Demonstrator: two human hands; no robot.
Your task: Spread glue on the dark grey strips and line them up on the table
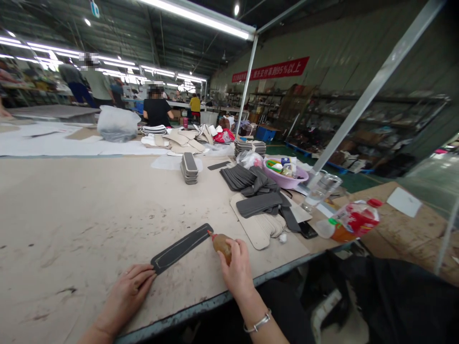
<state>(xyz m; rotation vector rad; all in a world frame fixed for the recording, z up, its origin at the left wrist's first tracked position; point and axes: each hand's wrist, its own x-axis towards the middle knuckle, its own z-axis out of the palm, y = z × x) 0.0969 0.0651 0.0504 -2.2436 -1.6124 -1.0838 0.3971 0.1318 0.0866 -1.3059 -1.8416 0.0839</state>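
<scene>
A long dark strip (pixel 182 248) with rounded corners lies slantwise on the table, a thin light line running near its edges. My left hand (pixel 131 294) pinches the near left end of this strip. In my right hand (pixel 236 267) is a brown squeeze bottle (pixel 221 246), wrapped by the fingers. The bottle's red tip points left and is at the strip's far right end; whether it touches cannot be told.
Dark strips (pixel 258 204) and beige pieces (pixel 263 227) lie right of the bottle. Beyond are a strip stack (pixel 189 167) and a pink basket (pixel 287 180). Bottles (pixel 353 220) stand at right, near the table edge (pixel 279 268). People work farther back.
</scene>
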